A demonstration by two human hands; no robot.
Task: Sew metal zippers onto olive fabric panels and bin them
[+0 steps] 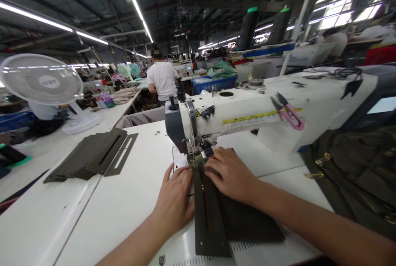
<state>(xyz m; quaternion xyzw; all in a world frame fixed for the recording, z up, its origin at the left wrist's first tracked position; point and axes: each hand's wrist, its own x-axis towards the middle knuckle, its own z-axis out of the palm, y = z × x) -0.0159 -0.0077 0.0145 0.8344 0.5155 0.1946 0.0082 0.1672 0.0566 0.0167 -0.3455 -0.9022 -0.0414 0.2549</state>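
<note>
A dark olive strip (200,220) with a long slot lies under the needle area of a white sewing machine (241,113). Along the slot runs a zipper with a small brass-coloured pull (202,186). My left hand (175,196) rests flat at the strip's left edge, fingers apart and pointing toward the presser foot. On the other side, my right hand (232,171) has its fingers curled on olive fabric (252,220), close to the presser foot. That fabric spreads beneath my right forearm, and its far part is hidden by the hand.
Slotted olive panels (86,154) lie stacked on the table at left. Pink-handled thread snips (291,115) rest on the machine arm. Olive fabric with brass-coloured zipper pulls (323,158) is heaped at right. A white fan (49,82) stands at far left; a person (162,78) is ahead.
</note>
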